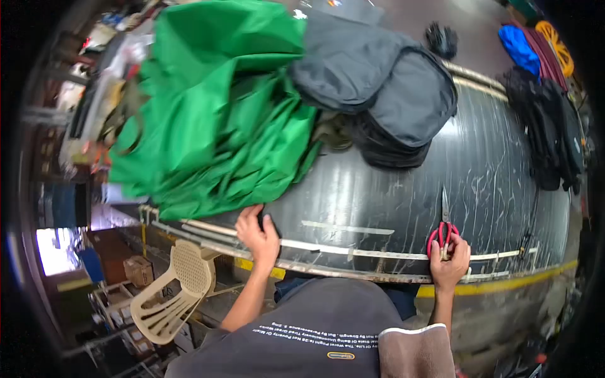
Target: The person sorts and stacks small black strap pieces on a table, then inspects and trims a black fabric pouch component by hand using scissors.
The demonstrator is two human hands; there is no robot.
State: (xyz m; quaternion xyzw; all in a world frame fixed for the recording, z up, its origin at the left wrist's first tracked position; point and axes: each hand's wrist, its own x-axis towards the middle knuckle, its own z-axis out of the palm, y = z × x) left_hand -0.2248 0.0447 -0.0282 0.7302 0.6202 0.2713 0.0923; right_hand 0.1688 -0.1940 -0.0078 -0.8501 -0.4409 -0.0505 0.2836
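Observation:
My right hand (450, 263) grips the lower handle end of red-handled scissors (445, 227). Their closed metal blades point away from me over the dark tabletop. At the front edge of the table, my left hand (257, 238) rests with thumb and fingers apart, the fingertips by the lower edge of a heap of green fabric (214, 126). A dark patch shows between that thumb and the fingers; I cannot tell if it is a separate thing. Grey backpack-like pieces (409, 94) lie stacked right of the green heap.
The long dark table (378, 195) has pale measuring strips along its front edge. Black fabric items (547, 132) lie at the right end, with a blue bundle (520, 49) behind. A small black bundle (441, 40) sits farther back. A beige plastic chair (179, 283) stands at left.

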